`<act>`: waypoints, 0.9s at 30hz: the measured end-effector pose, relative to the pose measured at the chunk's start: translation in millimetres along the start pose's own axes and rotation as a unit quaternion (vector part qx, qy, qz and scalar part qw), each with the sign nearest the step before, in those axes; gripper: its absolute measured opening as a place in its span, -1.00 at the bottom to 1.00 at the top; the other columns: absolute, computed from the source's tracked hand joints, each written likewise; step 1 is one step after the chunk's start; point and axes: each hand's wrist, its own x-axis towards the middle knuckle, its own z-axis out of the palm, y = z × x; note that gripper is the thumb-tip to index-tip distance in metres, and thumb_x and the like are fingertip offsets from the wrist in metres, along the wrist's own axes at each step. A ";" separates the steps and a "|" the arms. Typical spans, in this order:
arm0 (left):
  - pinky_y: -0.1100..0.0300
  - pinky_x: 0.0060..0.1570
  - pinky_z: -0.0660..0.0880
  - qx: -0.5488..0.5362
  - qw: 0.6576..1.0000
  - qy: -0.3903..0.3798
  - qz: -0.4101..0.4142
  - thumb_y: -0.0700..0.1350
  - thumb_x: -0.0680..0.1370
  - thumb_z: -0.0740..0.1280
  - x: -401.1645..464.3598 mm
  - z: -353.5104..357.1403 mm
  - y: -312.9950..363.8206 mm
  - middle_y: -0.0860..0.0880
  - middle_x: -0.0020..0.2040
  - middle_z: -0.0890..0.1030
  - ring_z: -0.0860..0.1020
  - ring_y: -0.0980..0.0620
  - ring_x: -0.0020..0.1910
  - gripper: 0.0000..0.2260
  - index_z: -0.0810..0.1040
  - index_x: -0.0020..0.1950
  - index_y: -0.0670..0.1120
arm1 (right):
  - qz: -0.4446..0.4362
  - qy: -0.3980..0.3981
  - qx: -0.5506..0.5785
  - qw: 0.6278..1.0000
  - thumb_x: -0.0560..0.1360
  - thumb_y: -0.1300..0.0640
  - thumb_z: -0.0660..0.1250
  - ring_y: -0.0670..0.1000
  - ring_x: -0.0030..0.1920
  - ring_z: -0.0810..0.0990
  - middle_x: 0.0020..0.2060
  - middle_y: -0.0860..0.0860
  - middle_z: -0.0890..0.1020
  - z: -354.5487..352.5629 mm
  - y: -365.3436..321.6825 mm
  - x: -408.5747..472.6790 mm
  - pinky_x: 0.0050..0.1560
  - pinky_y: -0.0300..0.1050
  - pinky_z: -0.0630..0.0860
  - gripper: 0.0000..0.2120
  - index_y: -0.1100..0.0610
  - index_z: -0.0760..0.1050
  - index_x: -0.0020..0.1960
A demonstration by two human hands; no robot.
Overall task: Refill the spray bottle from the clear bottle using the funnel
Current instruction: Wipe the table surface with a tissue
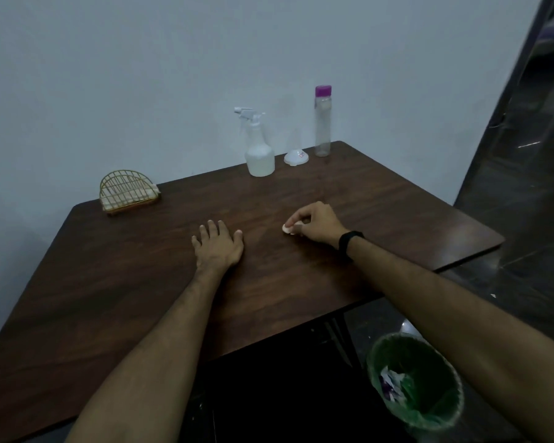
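Our hands on the table, bottles at its far edge

Our left hand (217,245) lies flat, fingers spread; our right hand (314,223) pinches a small white piece (287,229) against the table (141,282).

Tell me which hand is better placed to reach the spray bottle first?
Left. The left hand lies flat and empty on the table, nearer the spray bottle; the right hand pinches a small white object.

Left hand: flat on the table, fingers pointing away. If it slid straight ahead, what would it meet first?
Probably nothing soon. The left hand points over bare dark wooden table toward the wall, passing left of the white translucent spray bottle; depth is hard to judge.
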 end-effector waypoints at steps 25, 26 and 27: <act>-0.03 -0.10 0.52 -0.025 0.864 0.030 0.501 -0.01 0.50 0.35 -210.0 206.7 332.1 -0.13 -0.05 0.56 0.53 -0.15 -0.04 -0.79 0.57 -0.04 -0.14 | 0.184 0.181 0.480 0.838 0.46 0.41 0.20 -0.05 -0.37 0.56 -0.31 0.05 0.57 -196.8 264.3 -283.4 -0.36 -0.21 0.56 -0.80 0.15 0.48 -0.15; -0.03 -0.01 0.52 -0.022 0.880 -0.024 0.473 0.02 0.51 0.34 -206.1 218.9 331.6 -0.14 0.01 0.56 0.53 -0.17 0.03 -0.75 0.57 0.03 -0.14 | 0.220 0.172 0.441 0.853 0.50 0.42 0.21 -0.06 -0.36 0.59 -0.31 0.05 0.59 -189.5 279.9 -286.5 -0.34 -0.20 0.59 -0.78 0.15 0.50 -0.14; -0.03 0.07 0.51 -0.024 0.893 -0.068 0.444 0.04 0.52 0.33 -202.5 230.6 330.1 -0.16 0.06 0.56 0.53 -0.18 0.10 -0.71 0.58 0.08 -0.15 | 0.259 0.167 0.399 0.863 0.52 0.42 0.23 -0.07 -0.36 0.60 -0.32 0.04 0.61 -179.8 297.6 -287.2 -0.33 -0.19 0.61 -0.78 0.15 0.53 -0.14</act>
